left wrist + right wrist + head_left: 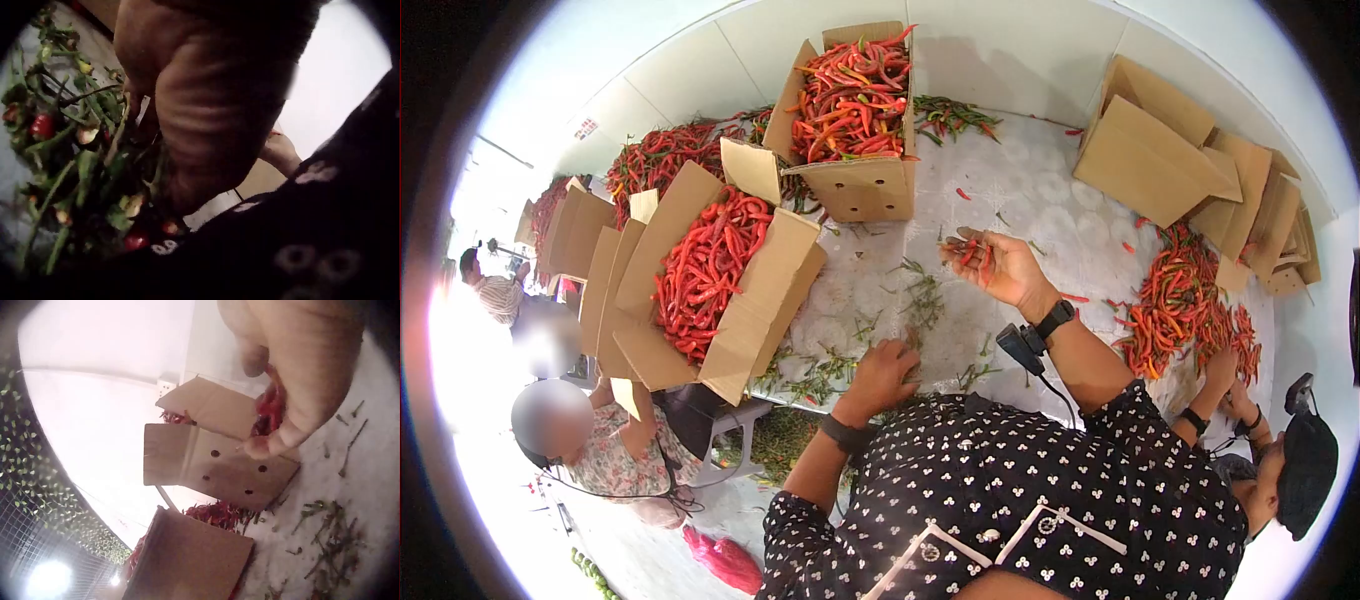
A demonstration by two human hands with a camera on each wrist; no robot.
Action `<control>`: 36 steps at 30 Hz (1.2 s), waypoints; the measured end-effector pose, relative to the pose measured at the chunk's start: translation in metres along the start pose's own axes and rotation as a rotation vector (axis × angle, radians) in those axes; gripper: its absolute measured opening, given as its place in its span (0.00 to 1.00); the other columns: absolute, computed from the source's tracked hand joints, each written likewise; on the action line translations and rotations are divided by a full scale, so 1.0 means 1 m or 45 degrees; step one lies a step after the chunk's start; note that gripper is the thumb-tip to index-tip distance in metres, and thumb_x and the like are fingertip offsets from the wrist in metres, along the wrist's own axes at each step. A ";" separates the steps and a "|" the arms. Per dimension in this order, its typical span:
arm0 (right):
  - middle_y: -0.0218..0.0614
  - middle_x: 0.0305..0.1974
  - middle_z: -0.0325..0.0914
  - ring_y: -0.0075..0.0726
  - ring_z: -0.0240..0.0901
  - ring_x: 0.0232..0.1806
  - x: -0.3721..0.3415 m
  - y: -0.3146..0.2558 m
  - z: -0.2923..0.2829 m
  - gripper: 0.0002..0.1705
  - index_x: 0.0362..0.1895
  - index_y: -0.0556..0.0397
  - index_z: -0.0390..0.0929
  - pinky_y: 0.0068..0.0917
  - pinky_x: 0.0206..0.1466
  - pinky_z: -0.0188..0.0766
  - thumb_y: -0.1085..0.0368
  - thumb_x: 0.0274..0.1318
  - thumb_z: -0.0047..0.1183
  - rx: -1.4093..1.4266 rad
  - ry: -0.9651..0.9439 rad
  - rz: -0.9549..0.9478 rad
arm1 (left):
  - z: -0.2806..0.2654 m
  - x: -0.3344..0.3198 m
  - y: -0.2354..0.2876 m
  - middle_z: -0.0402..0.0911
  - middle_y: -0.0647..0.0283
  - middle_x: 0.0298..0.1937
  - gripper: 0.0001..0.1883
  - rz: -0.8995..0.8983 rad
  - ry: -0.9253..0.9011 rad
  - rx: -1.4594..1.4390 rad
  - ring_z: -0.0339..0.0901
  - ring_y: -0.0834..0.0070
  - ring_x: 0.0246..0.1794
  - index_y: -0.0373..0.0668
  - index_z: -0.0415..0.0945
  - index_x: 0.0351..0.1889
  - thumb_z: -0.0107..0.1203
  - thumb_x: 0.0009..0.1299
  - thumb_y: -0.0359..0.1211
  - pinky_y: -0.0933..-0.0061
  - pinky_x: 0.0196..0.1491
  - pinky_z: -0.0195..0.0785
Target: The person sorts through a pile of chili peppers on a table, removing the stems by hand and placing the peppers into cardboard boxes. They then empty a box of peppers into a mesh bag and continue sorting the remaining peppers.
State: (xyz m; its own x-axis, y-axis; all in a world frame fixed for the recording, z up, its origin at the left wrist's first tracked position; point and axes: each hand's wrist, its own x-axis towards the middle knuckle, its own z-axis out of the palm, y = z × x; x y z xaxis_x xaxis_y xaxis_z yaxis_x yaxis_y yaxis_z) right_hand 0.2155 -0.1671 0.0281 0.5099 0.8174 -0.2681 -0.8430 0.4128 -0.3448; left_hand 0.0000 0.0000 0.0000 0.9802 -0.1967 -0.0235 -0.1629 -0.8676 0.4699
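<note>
My right hand (1002,268) is raised over the table, its curled fingers and thumb gripping a few red chilies (986,262). Between thumb and fingers, the right wrist view shows red chilies (270,411) in the same hand (306,369). My left hand (884,376) is low at the table's near edge, fingers bent downward. In the left wrist view, that hand (200,106) reaches down at green stems (87,169) mixed with red bits; its fingertips are hidden, so a hold on any stem cannot be told.
A full box of chilies (855,190) stands at the back, another box (765,300) at the left. To the right are a loose chili pile (1175,300) and cardboard boxes (1145,160). Stem scraps (922,295) lie mid-table. One person (640,440) is at left, another (1265,480) at right.
</note>
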 end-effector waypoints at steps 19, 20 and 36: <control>0.51 0.41 0.72 0.43 0.72 0.42 0.049 -0.090 0.056 0.14 0.43 0.65 0.66 0.34 0.44 0.70 0.73 0.51 0.40 -0.475 -0.015 -0.213 | 0.002 -0.159 -0.037 0.75 0.55 0.23 0.04 -0.676 -0.186 0.404 0.75 0.58 0.24 0.44 0.72 0.21 0.48 0.54 0.32 0.62 0.25 0.69; 0.52 0.43 0.71 0.45 0.71 0.44 0.062 -0.099 0.079 0.12 0.42 0.65 0.66 0.34 0.46 0.70 0.73 0.52 0.40 -0.516 -0.020 -0.265 | -0.001 -0.152 -0.038 0.75 0.54 0.23 0.06 -0.697 -0.024 0.314 0.74 0.57 0.24 0.44 0.72 0.21 0.47 0.55 0.33 0.61 0.26 0.68; 0.45 0.39 0.72 0.42 0.70 0.42 0.064 -0.040 0.031 0.19 0.43 0.55 0.73 0.32 0.46 0.66 0.64 0.42 0.51 -2.223 0.468 -1.244 | -0.002 -0.029 -0.076 0.68 0.59 0.45 0.15 -0.428 0.685 0.313 0.64 0.59 0.49 0.42 0.73 0.37 0.55 0.51 0.32 0.58 0.45 0.62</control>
State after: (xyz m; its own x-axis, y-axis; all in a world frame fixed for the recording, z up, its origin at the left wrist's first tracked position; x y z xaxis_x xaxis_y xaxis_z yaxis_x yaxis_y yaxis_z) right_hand 0.2764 -0.1186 0.0522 0.7926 0.4106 0.4508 0.5945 -0.3561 -0.7209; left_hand -0.0156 0.0729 -0.0331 0.8915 0.3009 0.3386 0.2017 -0.9330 0.2982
